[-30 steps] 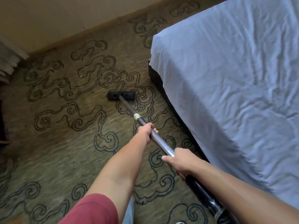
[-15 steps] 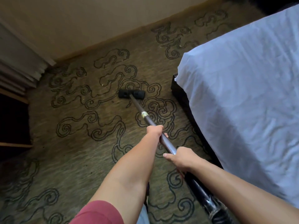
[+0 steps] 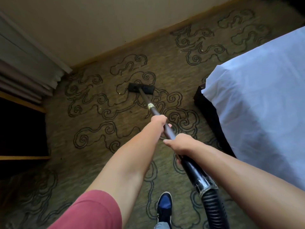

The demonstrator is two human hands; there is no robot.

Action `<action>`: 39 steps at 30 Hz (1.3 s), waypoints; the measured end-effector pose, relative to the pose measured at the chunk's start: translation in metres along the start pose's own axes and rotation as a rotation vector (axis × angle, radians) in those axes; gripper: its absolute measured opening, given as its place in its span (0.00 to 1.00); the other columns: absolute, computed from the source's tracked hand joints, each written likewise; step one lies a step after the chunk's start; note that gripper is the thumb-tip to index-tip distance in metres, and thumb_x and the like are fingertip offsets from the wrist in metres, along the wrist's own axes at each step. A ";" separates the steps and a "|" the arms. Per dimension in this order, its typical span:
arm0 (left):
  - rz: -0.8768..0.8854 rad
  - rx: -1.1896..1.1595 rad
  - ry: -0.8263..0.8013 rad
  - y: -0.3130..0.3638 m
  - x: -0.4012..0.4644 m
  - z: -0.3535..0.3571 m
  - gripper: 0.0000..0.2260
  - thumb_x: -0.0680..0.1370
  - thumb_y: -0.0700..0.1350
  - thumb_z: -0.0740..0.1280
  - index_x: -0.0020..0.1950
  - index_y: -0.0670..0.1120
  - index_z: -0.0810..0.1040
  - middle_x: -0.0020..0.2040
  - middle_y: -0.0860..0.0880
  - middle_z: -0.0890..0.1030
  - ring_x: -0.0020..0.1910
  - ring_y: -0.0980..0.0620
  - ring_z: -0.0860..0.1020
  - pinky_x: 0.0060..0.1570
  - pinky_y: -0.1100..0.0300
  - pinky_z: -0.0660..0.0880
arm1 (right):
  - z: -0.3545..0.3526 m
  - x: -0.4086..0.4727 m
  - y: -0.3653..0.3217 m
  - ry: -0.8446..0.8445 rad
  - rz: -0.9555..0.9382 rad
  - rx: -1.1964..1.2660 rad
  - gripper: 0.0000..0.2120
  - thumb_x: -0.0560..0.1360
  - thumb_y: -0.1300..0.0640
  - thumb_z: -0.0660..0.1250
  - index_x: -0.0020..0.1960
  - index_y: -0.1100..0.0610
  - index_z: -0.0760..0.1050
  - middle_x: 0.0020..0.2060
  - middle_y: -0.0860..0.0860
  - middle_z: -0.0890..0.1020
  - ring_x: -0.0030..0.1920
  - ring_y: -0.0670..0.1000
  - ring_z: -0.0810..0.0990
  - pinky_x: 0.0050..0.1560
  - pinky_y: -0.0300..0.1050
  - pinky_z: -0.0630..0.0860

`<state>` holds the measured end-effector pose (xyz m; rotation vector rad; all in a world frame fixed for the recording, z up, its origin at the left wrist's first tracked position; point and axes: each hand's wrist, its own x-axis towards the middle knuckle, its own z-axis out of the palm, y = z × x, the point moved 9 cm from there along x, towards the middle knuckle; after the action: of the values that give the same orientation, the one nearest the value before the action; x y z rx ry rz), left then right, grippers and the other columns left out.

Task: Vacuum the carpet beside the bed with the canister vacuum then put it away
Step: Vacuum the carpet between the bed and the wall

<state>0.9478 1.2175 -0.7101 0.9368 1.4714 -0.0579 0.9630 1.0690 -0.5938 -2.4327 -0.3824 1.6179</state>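
Note:
A dark metal vacuum wand point(image 3: 152, 110) runs from my hands down to a black floor nozzle point(image 3: 141, 88) lying flat on the olive carpet point(image 3: 92, 119) with dark swirl patterns. My left hand point(image 3: 159, 121) grips the wand higher up its shaft. My right hand point(image 3: 181, 144) is wrapped around it just behind, above the glossy black handle section point(image 3: 196, 172) and the ribbed hose point(image 3: 214, 210). The bed point(image 3: 260, 103) with a pale blue sheet stands to the right of the nozzle. The canister itself is out of sight.
A beige wall point(image 3: 99, 22) with a baseboard borders the carpet beyond the nozzle. Curtain folds point(image 3: 28, 75) hang at the left above a dark wooden opening point(image 3: 19, 133). My blue shoe point(image 3: 164, 206) stands on the carpet at the bottom.
The view has swung so the bed sits further right and the curtain comes into sight. The nozzle lies further from the bed, and my shoe has stepped into view.

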 end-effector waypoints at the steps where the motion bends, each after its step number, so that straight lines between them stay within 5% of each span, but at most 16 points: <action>1: -0.018 -0.012 -0.010 0.002 0.006 -0.001 0.12 0.81 0.35 0.65 0.64 0.38 0.72 0.49 0.39 0.79 0.23 0.46 0.76 0.38 0.52 0.79 | 0.001 0.004 -0.006 0.001 0.001 0.026 0.22 0.81 0.42 0.64 0.44 0.62 0.70 0.18 0.54 0.77 0.17 0.52 0.77 0.17 0.35 0.67; 3: -0.022 -0.023 -0.024 0.009 0.012 -0.007 0.09 0.81 0.35 0.65 0.61 0.39 0.72 0.43 0.40 0.77 0.29 0.44 0.77 0.45 0.49 0.80 | 0.005 0.009 -0.019 0.004 -0.013 0.060 0.22 0.81 0.43 0.64 0.50 0.64 0.72 0.26 0.56 0.79 0.25 0.56 0.82 0.23 0.40 0.73; 6: 0.016 0.002 0.017 0.018 0.022 -0.017 0.06 0.81 0.33 0.63 0.56 0.38 0.68 0.36 0.41 0.73 0.28 0.45 0.74 0.33 0.55 0.76 | 0.012 0.016 -0.039 0.002 -0.063 0.041 0.18 0.81 0.46 0.65 0.52 0.62 0.72 0.41 0.59 0.84 0.46 0.62 0.86 0.43 0.48 0.81; 8: 0.043 0.057 0.017 0.021 0.021 -0.019 0.05 0.81 0.33 0.61 0.55 0.38 0.67 0.35 0.41 0.73 0.28 0.46 0.73 0.33 0.56 0.74 | 0.012 0.014 -0.041 0.023 -0.049 -0.028 0.13 0.77 0.51 0.69 0.51 0.61 0.74 0.49 0.59 0.86 0.51 0.60 0.86 0.53 0.50 0.83; 15: 0.055 0.178 -0.015 0.001 0.003 -0.017 0.03 0.82 0.34 0.58 0.55 0.37 0.68 0.35 0.40 0.74 0.29 0.45 0.75 0.45 0.50 0.77 | 0.021 -0.004 -0.021 0.033 -0.002 -0.097 0.02 0.70 0.61 0.62 0.40 0.60 0.70 0.34 0.55 0.84 0.33 0.54 0.87 0.40 0.49 0.86; 19: 0.015 0.151 -0.054 -0.021 -0.025 -0.009 0.15 0.82 0.34 0.58 0.69 0.34 0.66 0.56 0.32 0.80 0.41 0.38 0.81 0.50 0.46 0.79 | 0.020 -0.029 0.007 0.041 0.042 -0.184 0.04 0.69 0.60 0.63 0.41 0.60 0.72 0.27 0.51 0.80 0.17 0.47 0.78 0.17 0.33 0.69; 23: -0.029 0.146 -0.057 -0.044 -0.058 -0.008 0.20 0.81 0.34 0.58 0.73 0.33 0.64 0.68 0.32 0.75 0.62 0.32 0.79 0.63 0.42 0.77 | 0.024 -0.061 0.027 0.021 0.061 -0.160 0.03 0.69 0.61 0.62 0.41 0.60 0.71 0.33 0.55 0.82 0.21 0.52 0.83 0.19 0.41 0.75; 27: -0.044 0.207 -0.079 -0.068 -0.089 -0.009 0.22 0.80 0.35 0.59 0.74 0.31 0.63 0.70 0.31 0.74 0.66 0.32 0.76 0.67 0.42 0.75 | 0.030 -0.091 0.045 0.022 0.075 -0.174 0.03 0.71 0.61 0.64 0.41 0.61 0.72 0.34 0.56 0.84 0.22 0.53 0.82 0.22 0.41 0.77; 33: -0.063 0.207 -0.111 -0.107 -0.133 -0.010 0.22 0.80 0.38 0.61 0.73 0.31 0.66 0.68 0.33 0.76 0.64 0.34 0.79 0.66 0.44 0.76 | 0.043 -0.133 0.077 0.001 0.080 -0.259 0.06 0.70 0.58 0.66 0.46 0.60 0.75 0.31 0.52 0.81 0.21 0.49 0.79 0.20 0.35 0.70; 37: -0.096 0.119 -0.139 -0.135 -0.163 -0.001 0.19 0.79 0.39 0.64 0.69 0.32 0.70 0.60 0.34 0.81 0.46 0.38 0.84 0.57 0.50 0.80 | 0.046 -0.156 0.105 -0.009 0.090 -0.279 0.08 0.70 0.57 0.65 0.48 0.59 0.75 0.30 0.51 0.79 0.22 0.48 0.78 0.21 0.35 0.70; 39: -0.093 0.121 -0.138 -0.147 -0.173 0.006 0.21 0.78 0.39 0.66 0.70 0.32 0.70 0.63 0.34 0.80 0.56 0.36 0.83 0.61 0.45 0.79 | 0.045 -0.166 0.119 -0.008 0.099 -0.315 0.10 0.70 0.56 0.65 0.50 0.58 0.76 0.32 0.51 0.79 0.26 0.49 0.79 0.24 0.36 0.71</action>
<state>0.8417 1.0310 -0.6369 0.9424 1.3947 -0.2771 0.8723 0.9043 -0.5017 -2.7124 -0.5652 1.7214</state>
